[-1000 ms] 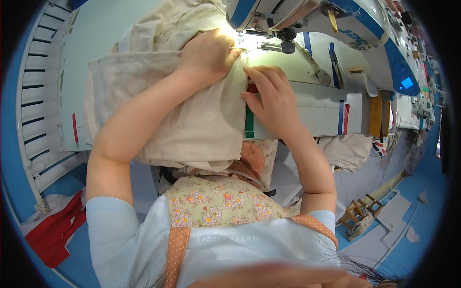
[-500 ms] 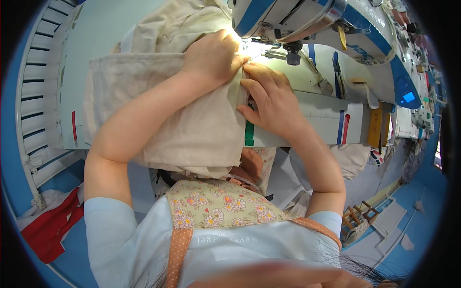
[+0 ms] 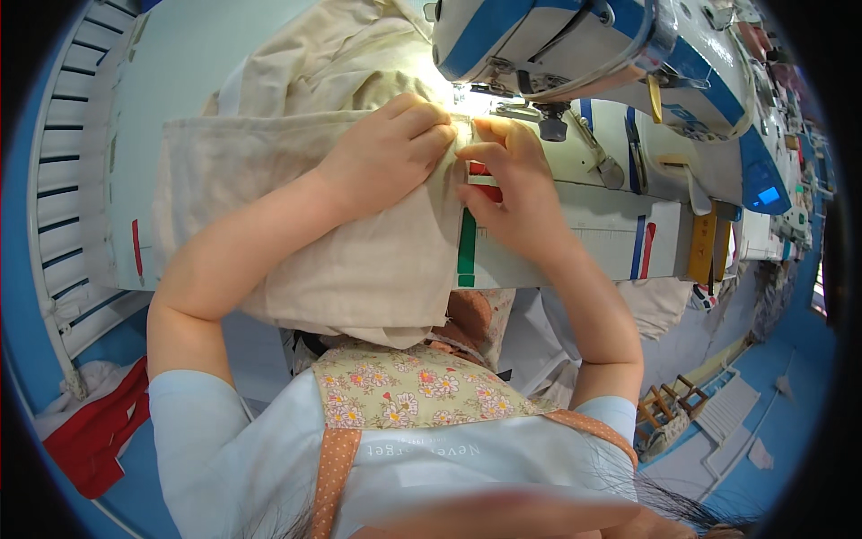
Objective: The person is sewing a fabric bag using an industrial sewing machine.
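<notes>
1. The left hand [image 3: 386,157] has just slid back over the cloth [image 3: 359,260], away from the bright spot under the sewing machine [image 3: 575,49] and nearer to the person.
2. Its fingers are curled down on the cloth, close to the right edge. Its thumb is hidden, so I cannot tell if it is pinching.
3. The right hand [image 3: 516,184] has opened up more. A wide gap now shows between its thumb and pointing finger, and red tape [image 3: 489,190] peeks through.
4. Half a second ago, those fingers were bunched close to the left thumb. Now the top fingertips are right by the cloth's edge, but I cannot tell if they touch it.
5. The cloth is on the counter [image 3: 602,238], and its bottom part hangs over the front, just left of the green tape [image 3: 467,251].
6. The whole view moved a little too, so some of the shift may just be the head moving.
7. I think this means the hands have let go of one spot and are fixing how they hold the edge. The light is too bright to tell if the cloth is under the needle.
</notes>
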The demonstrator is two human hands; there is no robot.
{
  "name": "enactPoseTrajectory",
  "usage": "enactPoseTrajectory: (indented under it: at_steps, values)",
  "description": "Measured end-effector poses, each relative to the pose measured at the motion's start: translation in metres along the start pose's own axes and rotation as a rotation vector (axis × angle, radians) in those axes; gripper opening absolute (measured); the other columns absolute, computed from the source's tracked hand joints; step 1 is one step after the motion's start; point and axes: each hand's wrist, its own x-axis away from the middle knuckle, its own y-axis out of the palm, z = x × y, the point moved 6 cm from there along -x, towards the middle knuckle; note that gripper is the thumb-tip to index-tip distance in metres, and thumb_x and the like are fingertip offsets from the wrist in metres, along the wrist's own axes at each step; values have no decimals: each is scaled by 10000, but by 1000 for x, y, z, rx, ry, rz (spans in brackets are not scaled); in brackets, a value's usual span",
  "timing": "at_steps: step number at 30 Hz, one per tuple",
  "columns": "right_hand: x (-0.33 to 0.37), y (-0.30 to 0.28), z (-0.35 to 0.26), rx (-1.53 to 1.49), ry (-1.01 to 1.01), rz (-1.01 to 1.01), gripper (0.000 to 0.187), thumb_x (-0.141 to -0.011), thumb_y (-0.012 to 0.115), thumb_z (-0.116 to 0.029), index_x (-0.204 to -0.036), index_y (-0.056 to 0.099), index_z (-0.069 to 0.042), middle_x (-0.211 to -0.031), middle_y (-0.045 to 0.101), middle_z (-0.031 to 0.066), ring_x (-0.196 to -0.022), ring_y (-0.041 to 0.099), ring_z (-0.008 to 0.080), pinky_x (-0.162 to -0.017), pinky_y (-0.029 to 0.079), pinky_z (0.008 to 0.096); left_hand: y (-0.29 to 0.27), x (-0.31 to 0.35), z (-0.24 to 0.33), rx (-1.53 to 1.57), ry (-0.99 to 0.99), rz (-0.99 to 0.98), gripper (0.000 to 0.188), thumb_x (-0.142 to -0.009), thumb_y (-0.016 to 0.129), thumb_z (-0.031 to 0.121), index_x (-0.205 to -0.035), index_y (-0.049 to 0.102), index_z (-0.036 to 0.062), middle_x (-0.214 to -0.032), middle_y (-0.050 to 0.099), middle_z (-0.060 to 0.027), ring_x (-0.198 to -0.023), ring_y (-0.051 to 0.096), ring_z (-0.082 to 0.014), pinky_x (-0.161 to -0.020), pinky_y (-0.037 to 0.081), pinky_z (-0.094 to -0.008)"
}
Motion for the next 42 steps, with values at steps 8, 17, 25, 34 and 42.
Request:
enactPoseTrajectory:
  at_steps: [8, 17, 25, 34, 42]
  values:
    - [-3, 0, 15, -362, 173, -38, 349, -910, 537, 124, -1195, 636, -52, -1274, 619, 118, -1098, 640, 203, -879, 560, 303, -1, -2, -5, 100, -137, -17, 246, -853, 672, 79, -1094, 635, 108, -1062, 608, -45, -1024, 603, -272, -863, 547, -372]
    - [-7, 6, 30, -559, 418, -50, 472, -956, 532, 86, -1398, 512, -75, -1210, 678, 103, -1104, 642, 140, -979, 508, 264, 1, 3, -10, 163, -160, -3, 357, -791, 751, 48, -1125, 645, 120, -1115, 627, -45, -1013, 619, -308, -855, 541, -407]
    - [-18, 2, 12, -295, 344, 130, 302, -910, 623, 1, -1200, 640, -81, -980, 750, 96, -779, 724, 194, -721, 585, 313, -3, 1, -10, 175, -174, 8, 297, -830, 717, 75, -1113, 629, 89, -1064, 621, -64, -1020, 613, -305, -863, 542, -401]
    - [-8, 3, 17, -477, 383, 203, 315, -887, 661, -2, -1194, 634, -69, -956, 762, 89, -707, 712, 191, -658, 573, 312, -3, -1, -11, 190, -163, 27, 260, -851, 697, 96, -1103, 632, 97, -1038, 620, -72, -1019, 606, -300, -856, 540, -398]
    - [-21, 2, 1, -25, 312, 172, 158, -833, 756, -119, -940, 666, -45, -823, 692, 124, -665, 705, 283, -617, 564, 373, 0, 4, -16, 247, -228, -2, 314, -821, 733, 48, -1116, 637, 99, -1096, 633, -88, -1032, 611, -320, -875, 529, -421]
